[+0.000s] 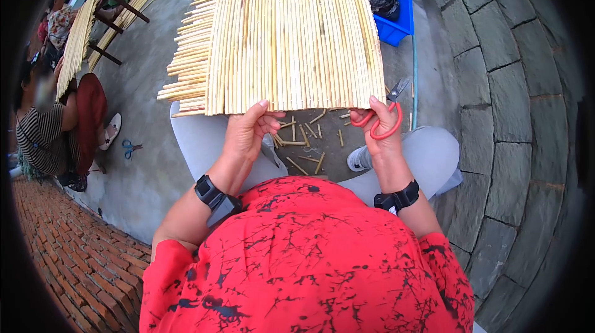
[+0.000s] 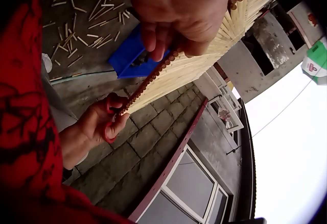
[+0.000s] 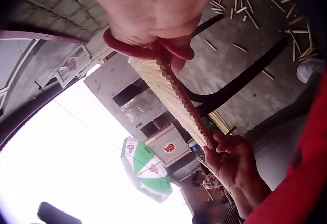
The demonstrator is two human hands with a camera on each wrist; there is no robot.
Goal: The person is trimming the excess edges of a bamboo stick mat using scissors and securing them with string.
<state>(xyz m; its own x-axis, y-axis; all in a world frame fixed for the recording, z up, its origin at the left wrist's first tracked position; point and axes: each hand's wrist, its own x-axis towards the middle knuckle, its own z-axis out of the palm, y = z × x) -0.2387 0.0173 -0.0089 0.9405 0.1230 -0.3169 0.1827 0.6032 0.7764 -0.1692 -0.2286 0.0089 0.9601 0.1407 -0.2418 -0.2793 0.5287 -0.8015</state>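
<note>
A mat of pale reed-like stalks (image 1: 291, 42), tied side by side, stretches away from the person in the head view. Longer stalk ends stick out along its left side. At the near left corner the left hand (image 1: 248, 131) pinches the edge, thumb on top and fingers beneath. The right hand (image 1: 381, 131) grips the near right corner with its thumb on top. Red-handled scissors (image 1: 398, 116) hang on this right hand, their dark blades pointing away beyond the mat's side. In the right wrist view the cut stalk ends (image 3: 179, 91) form a row between the hands.
Short cut pieces (image 1: 305, 136) litter the ground between the knees. A blue bin (image 1: 406, 11) holding a black bag stands beyond the mat's right side. Blue-handled scissors (image 1: 129, 148) lie at left, near a seated person (image 1: 46, 122) beside long stalks (image 1: 79, 48).
</note>
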